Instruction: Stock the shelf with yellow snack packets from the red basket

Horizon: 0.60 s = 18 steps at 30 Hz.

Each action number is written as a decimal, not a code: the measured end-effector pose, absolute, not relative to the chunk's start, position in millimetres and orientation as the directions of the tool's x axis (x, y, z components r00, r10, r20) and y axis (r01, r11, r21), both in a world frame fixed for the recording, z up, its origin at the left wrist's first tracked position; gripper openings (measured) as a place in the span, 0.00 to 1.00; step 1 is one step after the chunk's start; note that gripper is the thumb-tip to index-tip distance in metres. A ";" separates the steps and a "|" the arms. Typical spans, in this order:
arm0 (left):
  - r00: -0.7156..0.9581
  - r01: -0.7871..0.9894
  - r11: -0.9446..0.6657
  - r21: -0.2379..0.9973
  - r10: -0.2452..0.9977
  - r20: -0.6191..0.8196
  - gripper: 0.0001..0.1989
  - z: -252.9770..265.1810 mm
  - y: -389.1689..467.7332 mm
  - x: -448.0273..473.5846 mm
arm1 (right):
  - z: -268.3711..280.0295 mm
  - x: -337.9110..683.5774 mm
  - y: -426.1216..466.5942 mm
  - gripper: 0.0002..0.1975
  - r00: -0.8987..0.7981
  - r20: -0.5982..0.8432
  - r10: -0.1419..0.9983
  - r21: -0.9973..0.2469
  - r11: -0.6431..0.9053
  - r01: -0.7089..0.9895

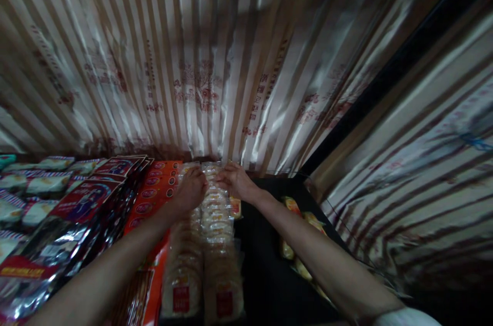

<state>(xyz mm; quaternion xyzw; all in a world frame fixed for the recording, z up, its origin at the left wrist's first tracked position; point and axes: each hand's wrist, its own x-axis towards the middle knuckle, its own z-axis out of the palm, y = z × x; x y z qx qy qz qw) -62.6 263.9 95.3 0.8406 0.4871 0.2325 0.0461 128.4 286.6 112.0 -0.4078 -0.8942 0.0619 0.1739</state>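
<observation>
Two lengthwise rows of clear-wrapped round flat cakes stand in front of me, a left row and a right row, with red labels on the nearest packs. At the far end, my left hand reaches in from the left with its fingers bent and pressed to the left edge of a wrapped cake. From the other side, my right hand has its thumb and fingers closed at that pack's right edge. The dim light blurs the exact fingertip contact.
Orange packages lie left of the rows, beside stacked dark red and silver packages. Farther left are several small white packs. Yellow packs rest on the black surface at right. Striped printed sheeting hangs behind.
</observation>
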 end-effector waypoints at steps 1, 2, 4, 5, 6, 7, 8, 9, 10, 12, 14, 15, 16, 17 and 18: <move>0.402 0.798 -0.511 0.319 0.846 0.351 0.06 94.1 264.1 -62.2 | 113.4 128.5 283.5 0.06 -0.616 0.250 0.747 -0.238 0.664 0.709; 0.389 0.800 -0.501 0.330 0.852 0.350 0.06 93.4 263.8 -62.1 | 114.7 128.3 280.6 0.05 -0.622 0.232 0.748 -0.219 0.663 0.716; 0.363 0.809 -0.485 0.333 0.857 0.366 0.05 94.4 261.1 -63.2 | 116.8 126.9 276.0 0.03 -0.613 0.191 0.767 -0.179 0.641 0.746; 0.358 0.812 -0.487 0.323 0.851 0.384 0.04 96.1 258.7 -64.5 | 117.6 125.8 274.3 0.02 -0.601 0.179 0.779 -0.164 0.626 0.762; 0.365 0.811 -0.498 0.306 0.841 0.400 0.04 98.4 255.8 -66.2 | 118.3 124.7 273.2 0.02 -0.591 0.172 0.788 -0.157 0.614 0.774; 0.383 0.809 -0.514 0.286 0.829 0.407 0.05 101.1 252.5 -68.1 | 118.8 123.5 272.5 0.02 -0.584 0.170 0.794 -0.156 0.607 0.779; 0.409 0.804 -0.530 0.269 0.822 0.397 0.05 103.8 249.0 -70.1 | 119.2 122.4 272.0 0.03 -0.579 0.171 0.797 -0.159 0.603 0.782; 0.440 0.797 -0.546 0.259 0.818 0.369 0.06 106.1 245.8 -72.1 | 119.4 121.5 271.7 0.03 -0.577 0.173 0.799 -0.161 0.600 0.783; 0.467 0.790 -0.556 0.258 0.819 0.333 0.06 107.8 242.9 -73.8 | 119.4 120.6 271.5 0.03 -0.573 0.174 0.800 -0.162 0.598 0.785; 0.497 0.784 -0.561 0.267 0.824 0.272 0.06 108.4 238.9 -76.0 | 119.3 119.3 271.2 0.04 -0.563 0.174 0.808 -0.164 0.587 0.792; 0.502 0.782 -0.560 0.271 0.826 0.259 0.04 105.5 237.7 -76.1 | 118.9 118.7 271.0 0.03 -0.554 0.173 0.814 -0.170 0.579 0.797; 0.499 0.782 -0.561 0.271 0.824 0.268 0.03 103.1 237.9 -75.4 | 118.5 118.8 270.9 0.03 -0.551 0.174 0.816 -0.175 0.577 0.798; 0.496 0.780 -0.564 0.270 0.821 0.283 0.04 100.4 238.3 -74.3 | 118.1 119.2 270.7 0.03 -0.551 0.181 0.815 -0.182 0.578 0.795; 0.494 0.776 -0.569 0.272 0.817 0.299 0.04 97.6 238.9 -72.9 | 117.7 120.0 270.5 0.03 -0.553 0.197 0.810 -0.193 0.585 0.788; 0.487 0.773 -0.572 0.275 0.813 0.320 0.05 94.8 239.6 -71.4 | 117.2 121.2 270.0 0.03 -0.556 0.222 0.801 -0.208 0.596 0.776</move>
